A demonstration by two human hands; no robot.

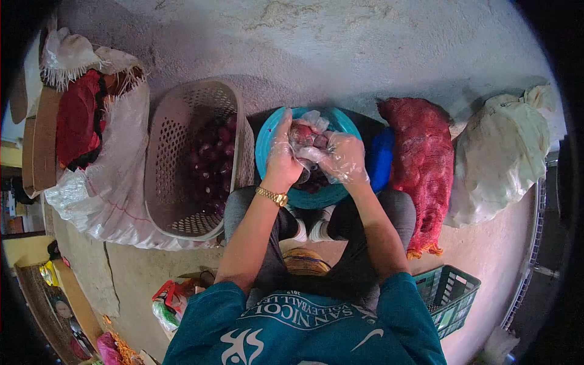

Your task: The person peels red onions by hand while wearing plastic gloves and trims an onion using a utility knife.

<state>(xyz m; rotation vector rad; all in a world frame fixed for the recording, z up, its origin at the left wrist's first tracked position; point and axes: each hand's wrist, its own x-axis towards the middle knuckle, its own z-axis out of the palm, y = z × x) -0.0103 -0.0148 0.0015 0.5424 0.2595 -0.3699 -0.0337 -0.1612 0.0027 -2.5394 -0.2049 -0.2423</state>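
Both my hands meet over a round turquoise basin [264, 143], and each wears a thin clear plastic glove. A red onion [302, 135], partly covered by fingers and plastic, sits between them. My left hand [283, 157], with a gold watch at the wrist, is closed around the onion's left side. On the other side, the fingers of my right hand [345, 158] are curled and pressed against the onion; whether they also hold a blade is hidden. Dark pieces lie in the bottom of the basin below my hands.
Left of the basin, a tall beige perforated basket [164, 146] holds many red onions [214, 152]. A red mesh sack [423, 170] stands on the right, beside a white sack [499, 158]. A green crate [447, 298] is near my right elbow; a wall rises behind the basin.
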